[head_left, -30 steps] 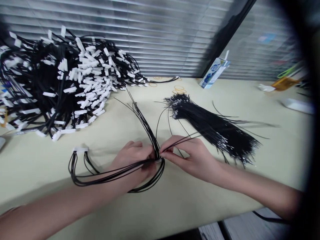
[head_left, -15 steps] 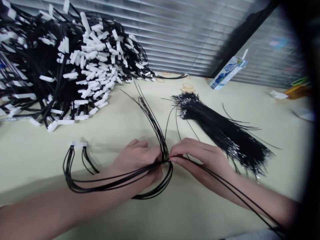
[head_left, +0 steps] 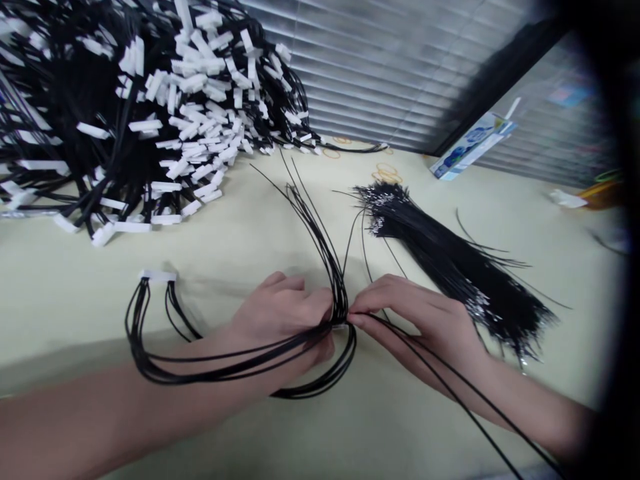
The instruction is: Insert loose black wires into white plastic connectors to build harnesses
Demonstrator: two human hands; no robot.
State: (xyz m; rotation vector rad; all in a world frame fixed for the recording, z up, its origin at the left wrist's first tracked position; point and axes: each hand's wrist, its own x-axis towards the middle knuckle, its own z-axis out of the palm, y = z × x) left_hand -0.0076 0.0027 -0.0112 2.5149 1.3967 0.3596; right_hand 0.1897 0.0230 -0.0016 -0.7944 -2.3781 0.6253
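Near the middle of the view, my left hand (head_left: 285, 313) is closed around a bundle of thin black wires (head_left: 320, 233), whose loose ends fan out upward. The wires loop back over my left forearm to a white connector (head_left: 158, 275) at the left. Beneath the left thumb only a sliver of a pale piece shows, mostly hidden. My right hand (head_left: 415, 320) pinches the end of a black wire (head_left: 465, 390) between thumb and forefinger, right beside the bundle. That wire and another trail down to the lower right edge.
A large heap of black wires with white connectors (head_left: 200, 120) fills the back left. At right lies a thick bundle of cut black wires (head_left: 445, 260). Behind it are yellow rubber bands (head_left: 387, 174), a blue-and-white carton (head_left: 473, 147) and window blinds (head_left: 360, 67).
The view has shifted slightly, so most things sit a little farther right. Both hands keep their hold at the same spot; the trailing wires at lower right have spread apart.
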